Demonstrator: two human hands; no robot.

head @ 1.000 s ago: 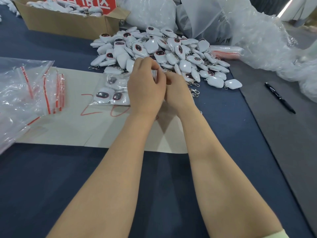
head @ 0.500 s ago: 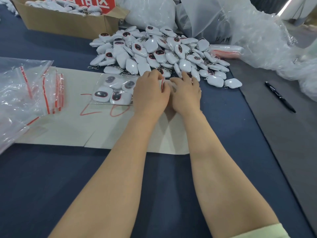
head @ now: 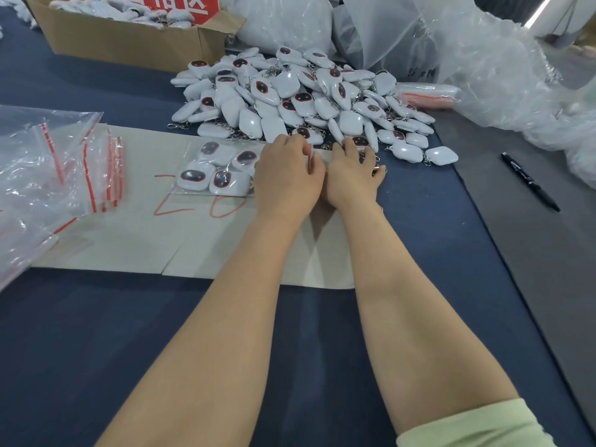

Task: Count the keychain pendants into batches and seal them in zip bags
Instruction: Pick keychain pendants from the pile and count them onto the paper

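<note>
A clear zip bag (head: 215,171) filled with white keychain pendants lies on the pale cardboard sheet (head: 135,240). My left hand (head: 287,180) covers its right end, fingers curled over the red zip strip (head: 310,162) and pinching it. Beside it, my right hand (head: 353,175) lies with spread, slightly bent fingers pressing down at the bag's mouth, next to the pile's front edge. The loose pile of white pendants (head: 290,95) with dark red-rimmed faces and metal clasps sits just beyond both hands.
Empty red-striped zip bags (head: 74,162) lie in a heap at left. A cardboard box (head: 129,43) with more pendants stands at the back left, big clear plastic sacks (head: 483,59) at the back right. A black pen (head: 529,182) lies on the grey mat at right.
Both hands have lowered the filled bag from the air onto the cardboard. They now lie low on its zip end instead of pinching it raised.
</note>
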